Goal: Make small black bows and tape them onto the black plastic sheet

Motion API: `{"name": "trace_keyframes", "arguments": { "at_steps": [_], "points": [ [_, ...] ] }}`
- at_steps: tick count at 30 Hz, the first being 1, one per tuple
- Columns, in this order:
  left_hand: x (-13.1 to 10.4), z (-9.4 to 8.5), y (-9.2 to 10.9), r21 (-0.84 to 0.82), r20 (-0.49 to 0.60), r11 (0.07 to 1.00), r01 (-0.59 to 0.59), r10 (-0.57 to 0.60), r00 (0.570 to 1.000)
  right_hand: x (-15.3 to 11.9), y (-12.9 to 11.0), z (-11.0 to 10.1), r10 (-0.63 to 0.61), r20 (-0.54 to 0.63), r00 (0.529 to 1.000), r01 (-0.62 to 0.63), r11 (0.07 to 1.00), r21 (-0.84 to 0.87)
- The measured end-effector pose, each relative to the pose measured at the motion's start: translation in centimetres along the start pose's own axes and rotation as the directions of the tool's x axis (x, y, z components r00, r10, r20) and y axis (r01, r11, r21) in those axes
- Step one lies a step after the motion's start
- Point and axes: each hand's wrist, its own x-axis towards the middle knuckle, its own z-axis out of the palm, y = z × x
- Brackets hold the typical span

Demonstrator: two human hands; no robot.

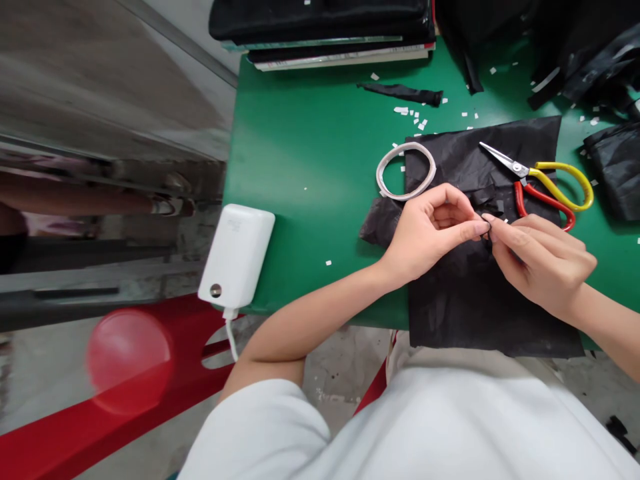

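My left hand (440,230) pinches a small dark piece between thumb and index finger, above a black fabric sheet (460,307). Meeting it fingertip to fingertip, my right hand (540,257) pinches at the same dark piece, which is mostly hidden by the fingers. Scissors (520,170) with one yellow and one red handle lie on the sheet just beyond my right hand. A roll of whitish tape (381,175) lies beyond my left hand, partly on the sheet's edge. A small white bit shows by my right fingertips.
On the green table (300,167) lie a white power bank (237,253) with a cable, a black strip (405,93) and scattered white bits. Stacked black items (325,20) stand at the back; black material (617,167) lies right. A red chair (185,333) is at lower left.
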Motion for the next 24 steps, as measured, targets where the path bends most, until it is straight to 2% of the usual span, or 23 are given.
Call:
{"name": "trace_keyframes", "arguments": {
  "at_steps": [9, 15, 24],
  "points": [
    [0.06, -0.27, -0.14, 0.102, 0.031, 0.994, -0.049, 0.046, 0.998, 0.18, 0.28, -0.07, -0.141, 0.009, 0.990, 0.141, 0.988, -0.064],
    [0.13, -0.38, -0.31, 0.086, 0.073, 0.994, -0.070, 0.064, 0.995, 0.13, 0.38, -0.04, -0.128, -0.006, 0.992, 0.128, 0.991, -0.035],
    [-0.17, -0.19, -0.30, 0.105, 0.070, 0.987, -0.125, 0.118, 0.991, 0.28, 0.34, -0.16, -0.116, 0.008, 0.993, 0.116, 0.993, -0.018]
  ]
}}
